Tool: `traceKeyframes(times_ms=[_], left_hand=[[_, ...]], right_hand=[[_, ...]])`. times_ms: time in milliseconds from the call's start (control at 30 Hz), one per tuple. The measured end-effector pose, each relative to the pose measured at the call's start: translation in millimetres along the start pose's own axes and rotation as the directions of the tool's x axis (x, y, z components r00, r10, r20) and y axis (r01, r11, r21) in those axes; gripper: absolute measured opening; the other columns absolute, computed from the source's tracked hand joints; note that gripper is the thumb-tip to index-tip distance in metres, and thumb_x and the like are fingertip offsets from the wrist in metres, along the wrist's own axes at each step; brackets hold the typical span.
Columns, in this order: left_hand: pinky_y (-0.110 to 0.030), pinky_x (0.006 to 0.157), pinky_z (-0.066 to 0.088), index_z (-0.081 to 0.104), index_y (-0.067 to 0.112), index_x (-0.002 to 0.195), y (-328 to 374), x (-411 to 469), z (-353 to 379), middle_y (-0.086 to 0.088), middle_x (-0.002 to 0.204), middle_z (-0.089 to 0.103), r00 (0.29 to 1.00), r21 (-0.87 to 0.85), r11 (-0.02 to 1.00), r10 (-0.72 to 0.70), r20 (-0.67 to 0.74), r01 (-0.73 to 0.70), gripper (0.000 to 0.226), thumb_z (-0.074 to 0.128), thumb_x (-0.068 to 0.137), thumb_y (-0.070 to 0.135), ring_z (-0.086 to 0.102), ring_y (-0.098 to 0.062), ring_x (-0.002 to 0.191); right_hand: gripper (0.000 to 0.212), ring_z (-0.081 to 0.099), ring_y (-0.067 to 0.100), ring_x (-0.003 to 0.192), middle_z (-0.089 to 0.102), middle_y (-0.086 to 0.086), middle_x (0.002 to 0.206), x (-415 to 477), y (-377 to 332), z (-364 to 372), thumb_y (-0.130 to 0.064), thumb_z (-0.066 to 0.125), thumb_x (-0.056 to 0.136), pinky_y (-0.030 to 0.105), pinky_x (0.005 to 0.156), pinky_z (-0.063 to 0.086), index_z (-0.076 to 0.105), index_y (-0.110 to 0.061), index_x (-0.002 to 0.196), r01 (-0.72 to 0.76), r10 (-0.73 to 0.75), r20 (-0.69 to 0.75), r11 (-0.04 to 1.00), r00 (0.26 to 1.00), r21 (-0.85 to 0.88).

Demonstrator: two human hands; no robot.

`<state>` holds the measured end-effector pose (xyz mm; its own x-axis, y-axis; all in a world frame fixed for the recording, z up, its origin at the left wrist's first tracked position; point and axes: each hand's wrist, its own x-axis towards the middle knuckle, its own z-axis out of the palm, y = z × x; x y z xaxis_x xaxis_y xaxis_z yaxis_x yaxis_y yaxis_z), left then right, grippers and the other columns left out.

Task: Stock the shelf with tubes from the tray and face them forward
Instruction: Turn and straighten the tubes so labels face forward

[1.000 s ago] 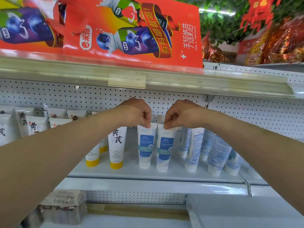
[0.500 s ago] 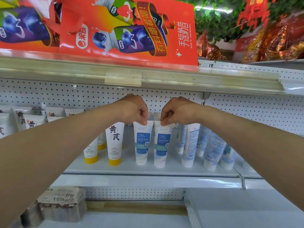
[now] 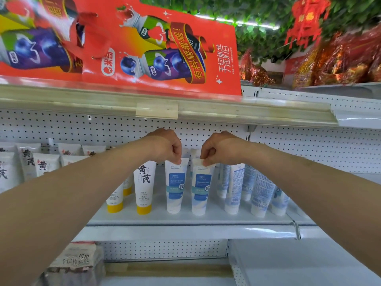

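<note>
Head view. Entries run left to right along the shelf [image 3: 185, 220].

- Change: none of note over the last second. Both hands keep the same pinch and both blue tubes stand where they stood. Judgement: placing is done for this pair, and the hands are only trimming their facing before letting go.
- Yellow tubes [image 3: 144, 182]: left part of the shelf, upright on yellow caps, black characters facing forward.
- Left hand [image 3: 165, 145]: over the shelf's middle, fingers [image 3: 175, 156] clenched in a pinch on the flat top seal of the left blue tube [image 3: 175, 186].
- Left blue tube: middle of the shelf near its front, upright on its cap. White body, blue label panel square to the front.
- Right blue tube [image 3: 201, 188]: just beside it on the shelf, a narrow gap between. Same white body and blue panel, upright and facing forward.
- Right hand [image 3: 218, 147]: fingers [image 3: 206, 158] pinching that tube's top seal.
- Turned tubes [image 3: 235, 186]: right part of the shelf, leaning, showing barcodes and small print. Judgement: these still need facing.
</note>
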<state>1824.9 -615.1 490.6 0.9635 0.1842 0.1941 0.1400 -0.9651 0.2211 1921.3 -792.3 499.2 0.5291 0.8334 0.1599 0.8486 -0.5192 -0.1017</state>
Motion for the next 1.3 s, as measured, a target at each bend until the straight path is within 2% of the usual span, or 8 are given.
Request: traceKeyframes(times_ms=[167,333,433,633,900,1067,1200,1300], left_hand=[[-0.025,0.07,0.049,0.063,0.03,0.083,-8,0,3,0.01,0.08,0.06,1.0,0.001,1.0,0.019,0.017,-0.019,0.018,0.08,0.077,0.032,0.064,-0.017,0.084],[-0.026,0.076,0.048,0.065,0.028,0.092,-12,1,2,0.008,0.085,0.062,0.998,0.011,0.999,0.037,0.041,-0.038,0.021,0.08,0.077,0.03,0.06,-0.015,0.086],[-0.029,0.082,0.051,0.065,0.028,0.098,-10,2,-1,0.009,0.091,0.063,0.998,0.029,0.999,0.019,0.062,-0.021,0.031,0.08,0.074,0.039,0.06,-0.014,0.088],[-0.03,0.089,0.049,0.062,0.034,0.105,13,7,-7,0.012,0.096,0.065,0.997,-0.088,0.994,0.053,-0.063,-0.058,0.036,0.073,0.076,0.053,0.059,-0.013,0.095],[-0.028,0.092,0.047,0.069,0.034,0.104,91,18,21,0.011,0.098,0.068,0.945,-0.12,0.938,0.323,-0.047,-0.326,0.025,0.063,0.085,0.051,0.06,-0.007,0.097],[-0.025,0.086,0.045,0.067,0.033,0.111,125,32,34,0.014,0.097,0.059,0.973,-0.047,0.974,0.223,0.055,-0.221,0.036,0.054,0.088,0.058,0.056,-0.007,0.094],[-0.023,0.077,0.039,0.066,0.034,0.1,136,40,39,0.02,0.087,0.054,0.991,0.001,0.992,0.124,0.057,-0.124,0.035,0.051,0.088,0.063,0.051,-0.005,0.086],[-0.026,0.085,0.044,0.07,0.034,0.103,140,41,40,0.013,0.102,0.062,0.996,-0.021,0.997,0.075,0.05,-0.075,0.04,0.05,0.087,0.064,0.055,-0.009,0.096]], right_hand=[[0.02,0.052,-0.003,0.072,0.056,-0.021,0.077,-2,1,2,-0.026,0.073,0.086,0.011,0.062,0.041,0.073,-0.02,0.105,-0.03,0.03,0.001,1.0,1.0,-0.004],[0.025,0.054,0.012,0.1,0.062,-0.009,0.101,-7,1,-4,-0.039,0.067,0.089,0.026,0.088,0.047,0.069,-0.028,0.111,-0.075,0.075,-0.004,0.997,0.997,-0.017],[0.029,0.054,0.011,0.106,0.062,-0.012,0.107,-16,11,-18,-0.045,0.062,0.09,0.026,0.095,0.045,0.065,-0.031,0.116,-0.135,0.135,-0.036,0.991,0.99,-0.006],[0.027,0.053,0.006,0.108,0.059,-0.019,0.112,-47,47,-37,-0.046,0.054,0.094,0.016,0.087,0.036,0.065,-0.032,0.114,-0.244,0.242,-0.079,0.969,0.967,-0.022],[0.036,0.051,0.01,0.104,0.059,-0.012,0.112,-80,94,-46,-0.054,0.052,0.094,0.023,0.084,0.036,0.068,-0.029,0.115,-0.132,0.135,0.013,0.983,0.991,-0.129],[0.034,0.05,0.008,0.106,0.056,-0.017,0.108,-81,116,-52,-0.06,0.049,0.092,0.027,0.091,0.038,0.072,-0.037,0.104,-0.033,0.048,0.111,0.99,0.993,-0.134],[0.031,0.053,0.005,0.102,0.059,-0.02,0.104,-80,131,-52,-0.055,0.052,0.093,0.025,0.089,0.04,0.072,-0.036,0.105,0.034,-0.01,0.187,0.992,0.982,-0.124],[0.028,0.056,0.005,0.099,0.062,-0.017,0.102,-76,137,-48,-0.052,0.055,0.093,0.025,0.087,0.044,0.072,-0.034,0.107,0.068,-0.05,0.195,0.994,0.979,-0.088]])
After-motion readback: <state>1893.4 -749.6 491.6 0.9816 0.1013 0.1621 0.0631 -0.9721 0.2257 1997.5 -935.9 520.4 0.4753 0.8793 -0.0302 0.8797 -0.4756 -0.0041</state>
